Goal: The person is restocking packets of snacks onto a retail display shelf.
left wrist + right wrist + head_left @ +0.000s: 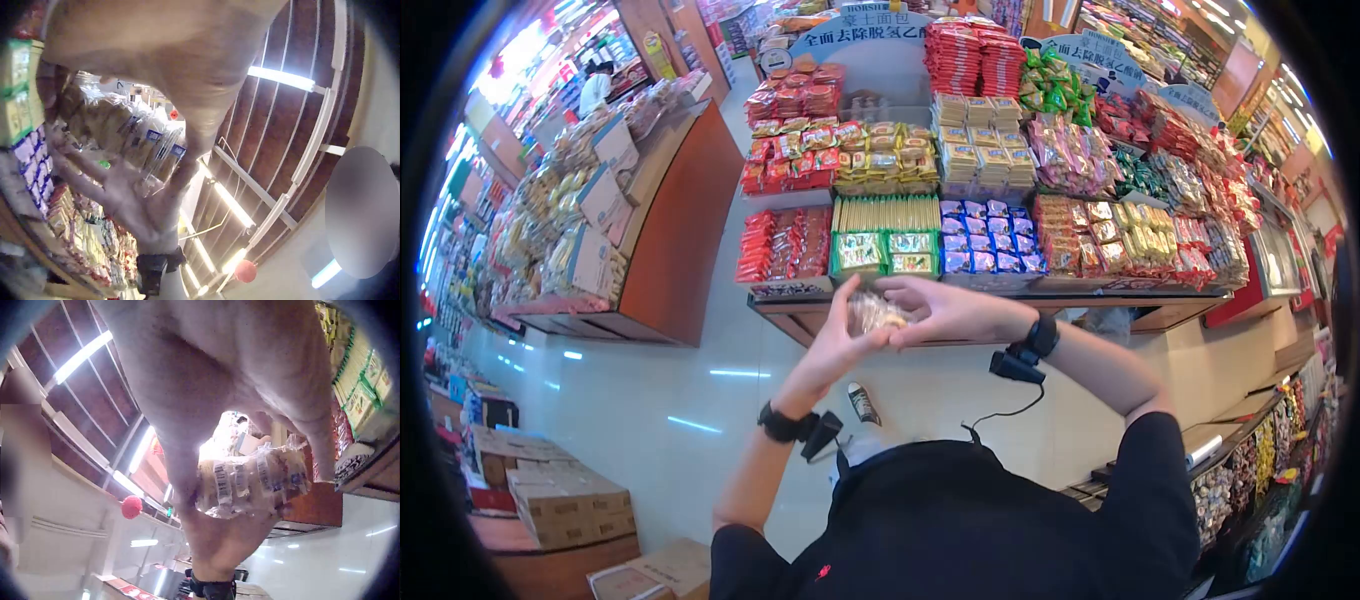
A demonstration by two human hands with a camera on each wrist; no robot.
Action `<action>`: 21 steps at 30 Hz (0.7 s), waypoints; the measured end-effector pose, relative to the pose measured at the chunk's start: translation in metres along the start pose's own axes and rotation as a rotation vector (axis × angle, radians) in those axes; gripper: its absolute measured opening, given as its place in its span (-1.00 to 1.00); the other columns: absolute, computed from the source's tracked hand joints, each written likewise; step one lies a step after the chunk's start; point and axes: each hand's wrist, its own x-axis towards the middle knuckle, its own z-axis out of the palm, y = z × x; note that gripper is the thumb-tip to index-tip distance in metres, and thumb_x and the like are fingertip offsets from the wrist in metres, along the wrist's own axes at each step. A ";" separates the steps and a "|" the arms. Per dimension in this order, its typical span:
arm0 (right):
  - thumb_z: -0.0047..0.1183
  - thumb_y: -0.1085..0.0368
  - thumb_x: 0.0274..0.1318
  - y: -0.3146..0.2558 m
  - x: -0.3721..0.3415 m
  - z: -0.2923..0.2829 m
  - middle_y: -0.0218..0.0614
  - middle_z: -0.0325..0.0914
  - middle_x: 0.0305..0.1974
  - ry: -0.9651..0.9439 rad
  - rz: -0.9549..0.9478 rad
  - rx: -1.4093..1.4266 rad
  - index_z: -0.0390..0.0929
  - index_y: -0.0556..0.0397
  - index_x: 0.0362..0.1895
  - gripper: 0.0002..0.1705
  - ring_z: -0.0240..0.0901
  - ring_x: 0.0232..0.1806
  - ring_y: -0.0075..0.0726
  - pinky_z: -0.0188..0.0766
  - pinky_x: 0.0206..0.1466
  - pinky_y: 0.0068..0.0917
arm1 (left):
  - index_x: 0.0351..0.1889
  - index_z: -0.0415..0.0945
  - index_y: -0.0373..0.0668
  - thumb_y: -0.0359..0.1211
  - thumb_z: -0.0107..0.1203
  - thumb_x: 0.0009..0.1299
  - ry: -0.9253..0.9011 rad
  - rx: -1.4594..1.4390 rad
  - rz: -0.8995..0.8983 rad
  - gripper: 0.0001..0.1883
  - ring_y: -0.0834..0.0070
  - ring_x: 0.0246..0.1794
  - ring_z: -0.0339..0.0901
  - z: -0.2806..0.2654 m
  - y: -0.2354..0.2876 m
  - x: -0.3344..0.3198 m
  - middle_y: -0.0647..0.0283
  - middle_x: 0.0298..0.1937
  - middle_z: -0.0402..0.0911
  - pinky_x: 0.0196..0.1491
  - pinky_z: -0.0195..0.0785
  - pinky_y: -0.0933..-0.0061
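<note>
Both hands meet in front of the middle display in the head view, with clear-wrapped snack packs (872, 312) between them. My left hand (837, 342) grips the packs from the left, thumb underneath and fingers up along the side. From the right, my right hand (955, 310) curls over with thumb and fingertips at the wrapper. In the right wrist view the crinkled clear packs (250, 481) show barcodes and pale contents, held between the left palm below and the right hand above. The left wrist view shows blue labels on the packs (140, 137).
A tiered stand holds green-edged packs (885, 250), blue-purple packets (990, 237) and red packets (785, 245). Another wooden display (670, 230) stands left, across an aisle. Cardboard boxes (570, 500) sit lower left. A shoe (863, 403) shows on the shiny floor (730, 390).
</note>
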 end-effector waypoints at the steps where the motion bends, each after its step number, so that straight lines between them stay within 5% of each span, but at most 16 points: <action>1: 0.44 0.09 0.22 -0.025 0.009 -0.003 0.17 0.12 0.57 0.006 0.038 0.099 -0.10 0.14 0.66 0.18 0.14 0.58 -0.08 0.19 0.57 -0.20 | 0.71 -0.29 -0.18 -0.08 0.42 0.30 -0.019 0.028 -0.005 0.23 0.26 0.45 0.37 -0.016 0.014 0.018 -0.02 0.42 0.38 0.49 0.18 0.22; 2: 0.43 0.16 0.21 -0.028 0.025 -0.014 0.18 0.19 0.54 0.038 0.052 0.254 -0.08 0.20 0.65 0.16 0.20 0.55 -0.15 0.26 0.53 -0.26 | 0.70 -0.31 -0.22 -0.08 0.44 0.30 -0.029 0.005 0.025 0.24 0.26 0.45 0.36 -0.028 0.029 0.036 -0.05 0.41 0.39 0.49 0.16 0.23; 3: 0.43 0.25 0.18 -0.025 0.046 -0.039 0.16 0.24 0.52 0.124 0.042 -0.086 -0.07 0.24 0.64 0.14 0.22 0.53 -0.20 0.32 0.49 -0.32 | 0.70 -0.31 -0.24 -0.08 0.45 0.30 -0.046 0.028 0.014 0.25 0.25 0.46 0.36 -0.043 0.041 0.054 -0.06 0.42 0.38 0.50 0.15 0.23; 10: 0.53 0.38 -0.01 -0.100 0.121 -0.126 0.16 0.18 0.55 0.341 0.007 -0.110 0.00 0.29 0.61 0.21 0.34 0.46 -0.19 0.39 0.44 -0.34 | 0.66 -0.27 -0.41 0.00 0.60 0.15 -0.107 0.198 0.088 0.40 0.13 0.56 0.25 -0.116 0.107 0.189 -0.21 0.52 0.25 0.58 0.05 0.18; 14: 0.54 0.37 -0.08 -0.141 0.163 -0.197 0.18 0.18 0.55 0.380 -0.086 -0.130 -0.03 0.37 0.61 0.26 0.42 0.41 -0.18 0.38 0.44 -0.34 | 0.62 -0.08 -0.35 -0.08 0.58 0.21 -0.179 0.155 0.263 0.22 0.31 0.43 0.40 -0.142 0.153 0.273 0.02 0.41 0.41 0.47 0.22 0.25; 15: 0.49 0.38 -0.05 -0.152 0.176 -0.218 0.19 0.22 0.53 0.405 -0.092 -0.328 -0.03 0.41 0.60 0.23 0.42 0.41 -0.18 0.35 0.46 -0.34 | 0.60 -0.04 -0.34 -0.12 0.57 0.23 -0.131 0.208 0.293 0.16 0.36 0.38 0.43 -0.148 0.165 0.294 0.06 0.37 0.45 0.43 0.27 0.28; 19: 0.38 0.43 0.02 -0.186 0.214 -0.296 0.11 0.43 0.39 0.438 -0.138 -0.337 -0.02 0.48 0.58 0.12 0.46 0.35 -0.21 0.37 0.43 -0.35 | 0.51 0.15 -0.34 -0.25 0.45 0.38 -0.321 0.183 0.356 -0.13 0.41 0.34 0.47 -0.168 0.225 0.378 0.15 0.30 0.52 0.41 0.27 0.38; 21: 0.40 0.41 -0.01 -0.197 0.234 -0.336 0.02 0.55 0.26 0.441 -0.206 -0.333 0.19 0.41 0.52 0.02 0.51 0.27 -0.26 0.40 0.37 -0.40 | 0.47 0.25 -0.32 -0.17 0.29 0.51 -0.316 0.205 0.352 -0.30 0.46 0.32 0.46 -0.169 0.251 0.415 0.18 0.31 0.52 0.37 0.32 0.38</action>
